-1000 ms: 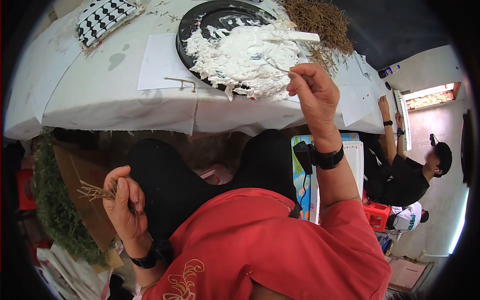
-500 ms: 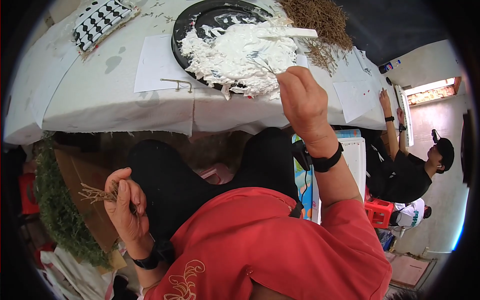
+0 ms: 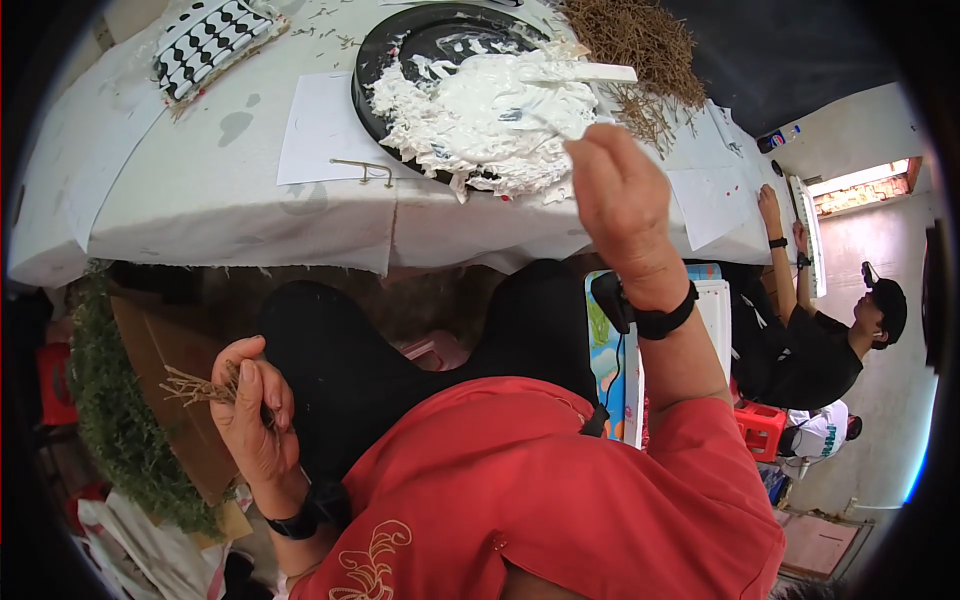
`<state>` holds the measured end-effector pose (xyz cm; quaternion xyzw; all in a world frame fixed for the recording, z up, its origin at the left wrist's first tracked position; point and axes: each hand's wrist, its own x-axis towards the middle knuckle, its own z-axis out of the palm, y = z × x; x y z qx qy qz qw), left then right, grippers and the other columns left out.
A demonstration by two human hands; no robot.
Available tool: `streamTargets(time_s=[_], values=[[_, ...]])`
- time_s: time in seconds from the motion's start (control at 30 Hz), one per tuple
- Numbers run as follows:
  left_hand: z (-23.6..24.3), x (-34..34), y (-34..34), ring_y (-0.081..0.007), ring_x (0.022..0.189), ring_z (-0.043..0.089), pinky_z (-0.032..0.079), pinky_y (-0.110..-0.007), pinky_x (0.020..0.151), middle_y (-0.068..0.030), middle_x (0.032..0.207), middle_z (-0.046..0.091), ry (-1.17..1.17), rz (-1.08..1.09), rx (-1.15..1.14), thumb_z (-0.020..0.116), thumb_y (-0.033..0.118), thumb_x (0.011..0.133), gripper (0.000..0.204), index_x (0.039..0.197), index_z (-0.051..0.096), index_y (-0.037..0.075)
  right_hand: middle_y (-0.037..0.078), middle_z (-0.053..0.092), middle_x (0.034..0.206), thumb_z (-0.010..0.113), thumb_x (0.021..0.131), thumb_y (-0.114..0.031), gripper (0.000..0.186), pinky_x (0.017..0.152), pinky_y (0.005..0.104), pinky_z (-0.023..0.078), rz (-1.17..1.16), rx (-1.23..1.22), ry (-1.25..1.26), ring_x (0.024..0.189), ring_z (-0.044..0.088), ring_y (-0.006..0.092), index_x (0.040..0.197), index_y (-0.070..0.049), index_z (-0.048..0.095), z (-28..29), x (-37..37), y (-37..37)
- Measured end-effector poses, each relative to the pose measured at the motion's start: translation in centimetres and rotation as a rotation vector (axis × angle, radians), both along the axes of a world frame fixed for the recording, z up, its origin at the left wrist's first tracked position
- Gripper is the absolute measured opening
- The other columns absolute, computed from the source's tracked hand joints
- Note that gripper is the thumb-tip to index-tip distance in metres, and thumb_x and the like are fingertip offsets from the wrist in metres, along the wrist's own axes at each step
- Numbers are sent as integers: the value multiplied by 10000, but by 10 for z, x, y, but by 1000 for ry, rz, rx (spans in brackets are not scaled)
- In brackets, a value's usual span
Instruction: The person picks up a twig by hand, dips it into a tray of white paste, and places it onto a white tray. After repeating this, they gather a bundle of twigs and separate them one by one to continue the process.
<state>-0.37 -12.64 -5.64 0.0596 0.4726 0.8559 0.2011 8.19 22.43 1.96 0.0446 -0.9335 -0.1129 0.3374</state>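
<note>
My right hand point(image 3: 622, 205) is pinched closed over the near right edge of a round black tray point(image 3: 364, 100). From its fingertips a thin twig point(image 3: 549, 126), pale and blurred at its far end, points toward thick white paste point(image 3: 480, 115) heaped on the tray. Down by my left thigh, my left hand point(image 3: 255, 415) is closed around a small bunch of dry brown twigs point(image 3: 195, 387), their branching ends sticking out to the left. A pale flat spatula point(image 3: 592, 73) lies in the paste, its handle reaching right.
Brown twigs point(image 3: 640, 45) are piled behind the tray on the white-covered table point(image 3: 230, 215). A metal handle-like piece point(image 3: 365, 170) lies on paper in front. Green foliage point(image 3: 130, 410) stands at lower left. At right, another person point(image 3: 815, 340) works along the table.
My right hand has drawn slightly right and toward me, pulling the twig's tip back across the paste. The left hand keeps its place with the bunch.
</note>
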Motion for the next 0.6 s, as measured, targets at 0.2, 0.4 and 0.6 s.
streamTargets(time_s=[0.2, 0.4, 0.6], values=[[3, -2, 5, -42, 448, 342, 280, -152, 398, -7, 609, 416, -5, 10, -38, 481, 124, 961, 207, 1108, 526, -14, 113, 584, 831, 654, 705, 81, 193, 561, 331, 489, -14, -166, 151, 666, 594, 268, 862, -26, 614, 4, 0, 19], [11, 6, 10, -47, 440, 341, 290, -150, 389, -6, 601, 400, -10, -17, -46, 453, 135, 975, 210, 1110, 524, -9, 109, 571, 809, 652, 719, 79, 175, 565, 303, 479, 117, -329, 290, 676, 586, 264, 842, -37, 605, -7, -3, 41], [15, 3, 17, -52, 413, 324, 272, -154, 357, -11, 605, 401, 36, 11, -141, 439, 165, 985, 226, 1110, 526, -2, 67, 589, 821, 625, 758, 78, 148, 576, 246, 472, 23, -563, 436, 699, 601, 160, 855, -33, 632, -9, 18, 55]])
